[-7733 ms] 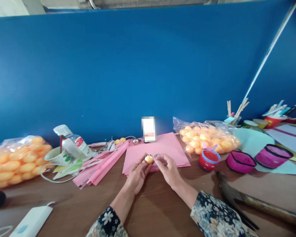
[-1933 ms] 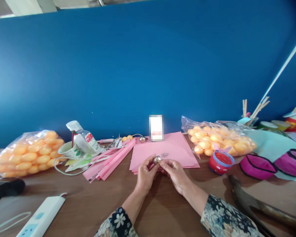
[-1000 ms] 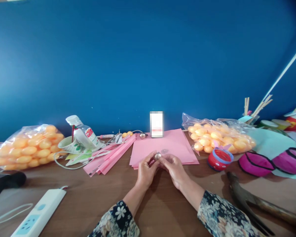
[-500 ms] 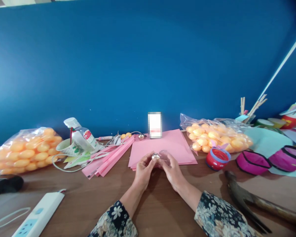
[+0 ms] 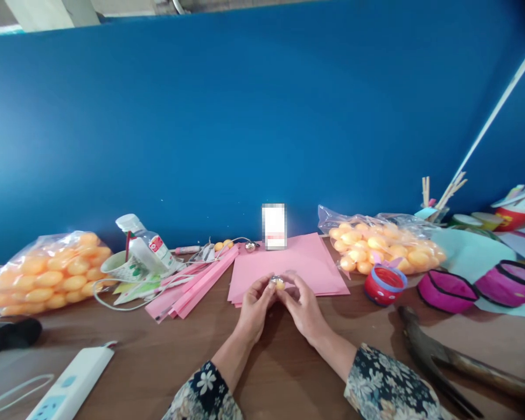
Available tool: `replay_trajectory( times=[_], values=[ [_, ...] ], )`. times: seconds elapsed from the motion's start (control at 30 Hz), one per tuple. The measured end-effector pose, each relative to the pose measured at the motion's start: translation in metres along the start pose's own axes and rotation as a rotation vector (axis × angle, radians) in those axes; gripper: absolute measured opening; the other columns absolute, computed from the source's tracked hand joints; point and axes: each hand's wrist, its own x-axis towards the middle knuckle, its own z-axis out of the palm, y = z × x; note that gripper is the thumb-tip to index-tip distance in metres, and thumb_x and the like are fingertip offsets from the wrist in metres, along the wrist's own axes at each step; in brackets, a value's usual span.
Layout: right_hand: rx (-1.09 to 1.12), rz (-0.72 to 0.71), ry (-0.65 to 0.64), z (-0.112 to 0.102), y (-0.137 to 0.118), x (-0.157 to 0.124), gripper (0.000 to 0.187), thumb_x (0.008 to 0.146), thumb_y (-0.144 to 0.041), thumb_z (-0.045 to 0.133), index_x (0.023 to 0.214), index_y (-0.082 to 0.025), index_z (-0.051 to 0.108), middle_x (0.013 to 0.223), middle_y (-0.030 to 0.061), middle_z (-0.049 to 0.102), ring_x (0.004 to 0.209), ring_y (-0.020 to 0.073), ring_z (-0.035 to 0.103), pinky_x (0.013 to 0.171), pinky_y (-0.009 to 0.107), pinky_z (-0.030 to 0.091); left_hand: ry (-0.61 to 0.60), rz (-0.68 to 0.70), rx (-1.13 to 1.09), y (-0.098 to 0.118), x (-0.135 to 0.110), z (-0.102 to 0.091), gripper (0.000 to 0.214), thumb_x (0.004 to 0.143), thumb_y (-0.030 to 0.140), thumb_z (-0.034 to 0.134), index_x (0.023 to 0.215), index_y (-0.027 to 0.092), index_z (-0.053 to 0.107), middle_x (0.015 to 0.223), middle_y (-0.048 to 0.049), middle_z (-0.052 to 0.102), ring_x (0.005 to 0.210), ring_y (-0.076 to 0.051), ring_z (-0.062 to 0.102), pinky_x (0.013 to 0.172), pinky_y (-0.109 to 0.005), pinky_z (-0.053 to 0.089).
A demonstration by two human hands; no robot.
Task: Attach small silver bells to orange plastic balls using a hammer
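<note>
My left hand (image 5: 254,308) and my right hand (image 5: 303,304) meet over the near edge of a stack of pink paper sheets (image 5: 289,263). Both pinch one small orange ball (image 5: 279,283) between their fingertips; a shiny silver bit shows on its left side. Both hands' fingers are closed on it. The wrists rest on the brown wooden table (image 5: 166,361).
Bags of orange balls lie at the left (image 5: 44,274) and the right (image 5: 382,245). Pink paper strips (image 5: 192,286), a cup (image 5: 120,267) and a bottle (image 5: 146,248) lie left of the sheets. A red cup (image 5: 384,284), magenta bowls (image 5: 445,290), a hammer (image 5: 437,356) and a power strip (image 5: 70,382) surround me.
Earlier my left hand alone held the orange ball while my right held a small silver piece. Now both hands grip the ball with the silver piece on it.
</note>
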Motion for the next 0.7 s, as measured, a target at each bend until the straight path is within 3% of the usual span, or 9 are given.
replay_trajectory(
  times=[0.23, 0.4, 0.53, 0.7],
  values=[
    [-0.106, -0.114, -0.015, -0.002, -0.002, 0.007, 0.028, 0.079, -0.028, 0.059, 0.106, -0.022, 0.061, 0.108, 0.0072, 0.063, 0.1, 0.0228, 0.059, 0.088, 0.038, 0.047, -0.021, 0.077, 0.112, -0.002, 0.005, -0.001, 0.036, 0.068, 0.031, 0.07, 0.099, 0.015, 0.062, 0.095, -0.0087, 0.068, 0.086, -0.019, 0.064, 0.08, -0.033, 0.05],
    [-0.039, -0.08, -0.066, -0.001, -0.002, 0.008, 0.029, 0.08, -0.026, 0.057, 0.108, -0.022, 0.059, 0.11, 0.0074, 0.061, 0.093, 0.0206, 0.061, 0.081, 0.035, 0.051, 0.01, 0.074, 0.088, -0.003, 0.004, -0.001, 0.04, 0.071, 0.035, 0.066, 0.106, 0.015, 0.06, 0.101, -0.0097, 0.066, 0.092, -0.02, 0.063, 0.083, -0.034, 0.049],
    [-0.077, -0.164, -0.051, 0.0, -0.009, 0.001, 0.037, 0.075, -0.02, 0.06, 0.111, -0.025, 0.056, 0.112, 0.0059, 0.058, 0.096, 0.0204, 0.058, 0.078, 0.032, 0.051, 0.008, 0.054, 0.045, -0.001, 0.0, -0.001, 0.038, 0.071, 0.038, 0.065, 0.102, 0.015, 0.061, 0.099, -0.0094, 0.066, 0.089, -0.02, 0.063, 0.08, -0.032, 0.049],
    [-0.147, -0.242, -0.053, -0.002, -0.016, 0.0, 0.031, 0.076, -0.017, 0.057, 0.106, -0.025, 0.06, 0.104, 0.0059, 0.06, 0.093, 0.0204, 0.057, 0.076, 0.032, 0.05, -0.018, 0.074, 0.08, -0.001, 0.0, 0.0, 0.03, 0.072, 0.034, 0.066, 0.092, 0.013, 0.062, 0.086, -0.007, 0.067, 0.077, -0.016, 0.063, 0.071, -0.027, 0.049]
  ],
)
